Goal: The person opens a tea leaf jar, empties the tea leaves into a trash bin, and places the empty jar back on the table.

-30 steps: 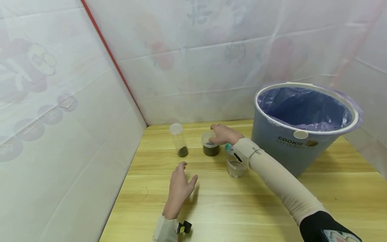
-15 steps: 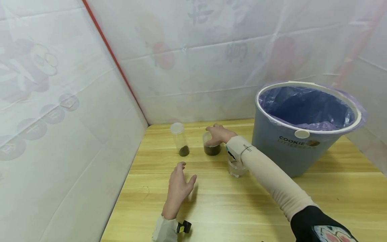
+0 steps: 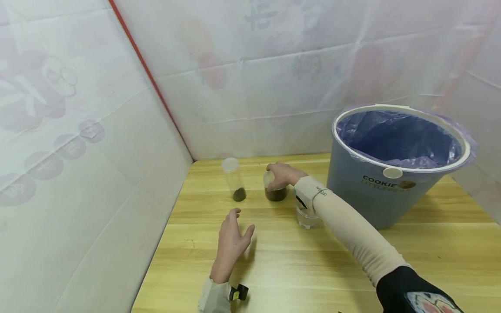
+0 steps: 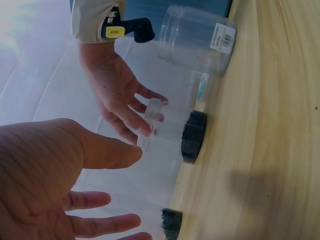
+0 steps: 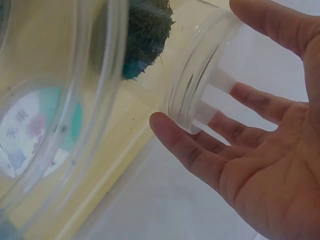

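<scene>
My right hand [image 3: 285,174] reaches over a short clear jar [image 3: 275,194] with dark, dry shreds in its bottom. Thumb and fingers span the jar's clear top in the right wrist view, gripping it from above. The jar stands upright on the table. Fingers spread and holding nothing, my left hand [image 3: 231,237] hovers nearer the front. Beyond it stands a tall, narrow clear jar [image 3: 232,176] with a pale lid and a little dark material at the bottom. A wider clear jar [image 4: 197,37] with a barcode label is partly hidden under my right forearm in the head view.
A large blue bin [image 3: 362,195] lined with a purple bag stands at the right. A round white and green printed disc [image 5: 37,132] shows through clear plastic in the right wrist view. White printed sheeting [image 3: 250,108] walls the wooden table's back and left side.
My right hand has shifted slightly left and lowered, its fingers coming down around the short jar's top. The left hand stays nearly still.
</scene>
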Available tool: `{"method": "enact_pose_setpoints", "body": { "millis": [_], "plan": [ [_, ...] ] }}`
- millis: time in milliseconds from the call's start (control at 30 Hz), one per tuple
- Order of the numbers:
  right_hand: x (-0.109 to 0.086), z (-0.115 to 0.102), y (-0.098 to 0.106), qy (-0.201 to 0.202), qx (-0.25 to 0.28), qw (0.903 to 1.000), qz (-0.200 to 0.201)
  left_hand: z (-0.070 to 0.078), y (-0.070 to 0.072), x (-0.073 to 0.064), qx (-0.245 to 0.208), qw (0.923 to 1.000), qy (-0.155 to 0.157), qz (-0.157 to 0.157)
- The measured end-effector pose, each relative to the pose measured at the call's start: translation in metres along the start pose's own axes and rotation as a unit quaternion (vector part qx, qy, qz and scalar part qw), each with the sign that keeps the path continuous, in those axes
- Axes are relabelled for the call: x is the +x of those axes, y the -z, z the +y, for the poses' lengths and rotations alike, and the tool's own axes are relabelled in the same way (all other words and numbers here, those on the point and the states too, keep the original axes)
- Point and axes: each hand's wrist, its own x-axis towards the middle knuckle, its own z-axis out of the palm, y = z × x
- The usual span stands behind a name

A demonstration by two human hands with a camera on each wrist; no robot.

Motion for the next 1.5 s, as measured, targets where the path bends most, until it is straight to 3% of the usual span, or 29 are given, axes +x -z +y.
{"method": "enact_pose_setpoints", "body": {
  "millis": [267, 667, 933, 1200, 1367, 1500],
  "plan": [
    [-0.003, 0.011, 0.007, 0.020, 0.016, 0.9996, 0.012, 0.008, 0.004, 0.003, -0.008, 1.0000, 0.003, -0.004],
    [-0.036, 0.019, 0.022, 0.026, 0.109, 0.9923, 0.053, 0.034, 0.009, 0.022, -0.018, 0.9976, -0.064, -0.018],
    [-0.069, -0.002, 0.035, 0.015, 0.142, 0.9882, 0.056, 0.053, 0.012, 0.036, -0.006, 0.9946, -0.104, 0.007],
    [-0.110, -0.026, 0.045, 0.022, 0.175, 0.9824, 0.061, 0.067, 0.015, 0.041, -0.019, 0.9831, -0.178, 0.039],
    [-0.131, -0.035, 0.049, 0.037, 0.169, 0.9826, 0.067, 0.073, 0.014, 0.043, -0.022, 0.9735, -0.226, 0.029],
    [-0.140, -0.037, 0.049, 0.038, 0.174, 0.9821, 0.062, 0.076, 0.014, 0.041, -0.026, 0.9714, -0.235, 0.019]
  ]
}}
